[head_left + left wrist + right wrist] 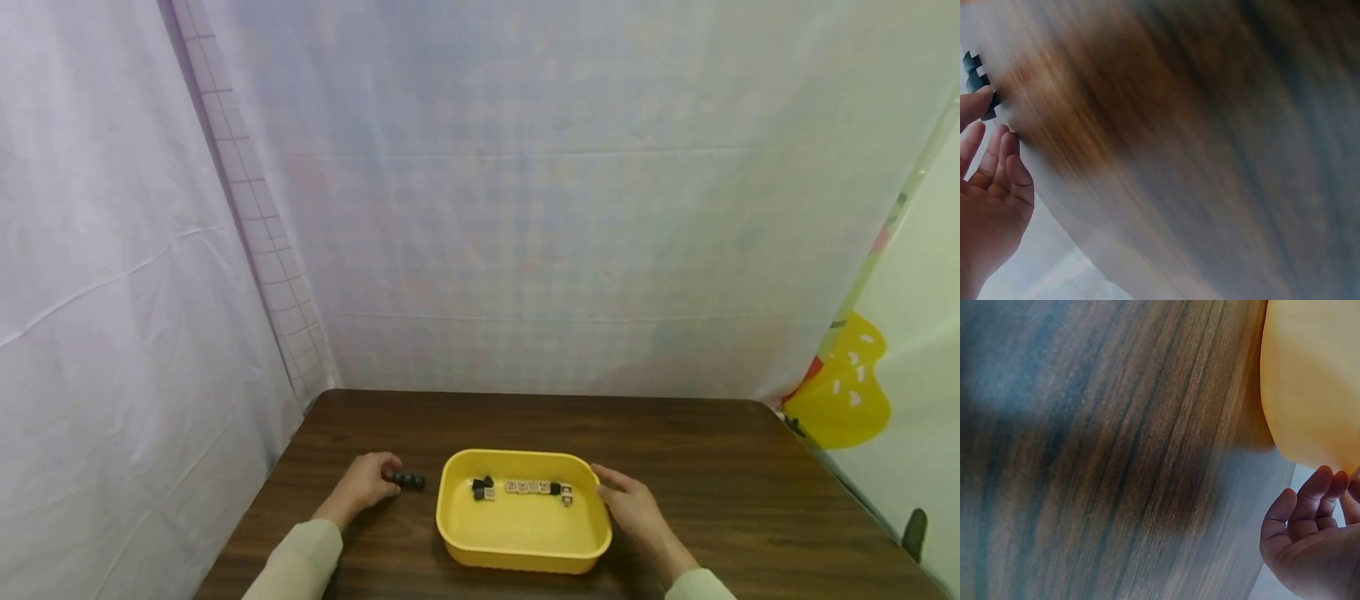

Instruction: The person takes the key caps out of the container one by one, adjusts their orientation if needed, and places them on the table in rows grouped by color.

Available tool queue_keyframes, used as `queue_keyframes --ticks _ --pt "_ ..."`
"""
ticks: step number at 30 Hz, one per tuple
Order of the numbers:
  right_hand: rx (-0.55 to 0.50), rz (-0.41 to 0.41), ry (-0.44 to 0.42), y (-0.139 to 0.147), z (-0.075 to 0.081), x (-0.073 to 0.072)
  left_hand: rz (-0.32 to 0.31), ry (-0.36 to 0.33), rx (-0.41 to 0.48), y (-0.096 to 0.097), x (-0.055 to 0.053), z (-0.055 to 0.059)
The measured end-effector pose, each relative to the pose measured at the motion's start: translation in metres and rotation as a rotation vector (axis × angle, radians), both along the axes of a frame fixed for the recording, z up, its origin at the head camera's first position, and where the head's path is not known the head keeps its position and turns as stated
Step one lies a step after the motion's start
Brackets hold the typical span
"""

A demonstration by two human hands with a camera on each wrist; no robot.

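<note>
On the left of the table, my left hand (371, 481) pinches the near end of a short row of black blocks (410, 481). Its thumb lies over the blocks (975, 80) in the left wrist view, and the other fingers are loosely bent below. A yellow tub (525, 562) stands in front of me. Along its right rim rests my right hand (630, 504), with fingers extended. Inside the tub lie a row of cream tiles with dark markings (527, 487) and several small black pieces (482, 483).
The dark wood-grain table (697, 450) extends around the tub. White curtains (555, 250) hang behind and on the left side. A yellow cut-out shape (840, 396) hangs beyond the right table edge, and a dark rounded object (914, 533) is lower right.
</note>
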State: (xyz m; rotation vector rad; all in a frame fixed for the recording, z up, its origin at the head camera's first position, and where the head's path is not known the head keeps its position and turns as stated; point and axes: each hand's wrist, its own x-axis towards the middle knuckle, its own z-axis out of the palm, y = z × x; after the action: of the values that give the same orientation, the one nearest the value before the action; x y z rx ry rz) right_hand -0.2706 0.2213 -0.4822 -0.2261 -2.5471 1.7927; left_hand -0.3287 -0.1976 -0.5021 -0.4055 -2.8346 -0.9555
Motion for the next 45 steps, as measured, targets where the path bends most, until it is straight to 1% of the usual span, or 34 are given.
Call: queue_keyframes --ticks 3,7,9,11,14,17,20,24,27,29,32,34,37,42,45 --pt "0.017 0.005 0.004 0.000 0.001 0.000 0.010 -0.012 0.007 -0.001 0.000 0.002" --pt "0.016 0.006 0.007 0.000 0.001 0.000 0.026 0.008 0.023 0.000 0.001 0.007" --pt "0.015 0.003 0.007 0.000 0.001 0.001 0.029 0.017 0.045 0.003 0.001 0.010" --pt "0.020 0.005 0.011 0.000 0.001 0.001 0.019 0.020 0.080 0.009 0.001 0.014" --pt "0.034 0.004 0.016 -0.001 0.002 0.001 -0.009 0.026 0.130 0.020 0.002 0.020" --pt "0.048 0.008 0.017 -0.001 0.002 0.001 -0.048 0.049 0.160 0.033 0.002 0.024" --pt "0.050 0.010 0.013 -0.001 0.002 0.001 -0.085 0.058 0.168 0.047 0.005 0.030" --pt "0.055 0.014 0.013 0.000 0.002 0.001 -0.127 0.050 0.168 0.067 0.011 0.035" --pt "0.065 0.013 0.014 0.000 0.002 0.001 -0.144 0.034 0.158 0.081 0.015 0.034" --pt "0.066 0.016 0.015 0.000 0.002 0.002 -0.149 0.005 0.152 0.088 0.018 0.031" --pt "0.065 0.019 0.011 0.000 0.001 0.002 -0.140 -0.058 0.143 0.096 0.024 0.027" --pt "0.064 0.025 0.010 0.001 0.000 0.001 -0.144 -0.075 0.141 0.099 0.026 0.026" --pt "0.065 0.025 0.008 0.001 0.000 0.000 -0.154 -0.077 0.130 0.103 0.026 0.024" --pt "0.078 0.022 0.020 0.001 -0.001 0.000 -0.173 -0.078 0.097 0.106 0.025 0.022" --pt "0.074 0.015 0.023 0.001 -0.001 0.000 -0.181 -0.065 0.072 0.108 0.023 0.021"
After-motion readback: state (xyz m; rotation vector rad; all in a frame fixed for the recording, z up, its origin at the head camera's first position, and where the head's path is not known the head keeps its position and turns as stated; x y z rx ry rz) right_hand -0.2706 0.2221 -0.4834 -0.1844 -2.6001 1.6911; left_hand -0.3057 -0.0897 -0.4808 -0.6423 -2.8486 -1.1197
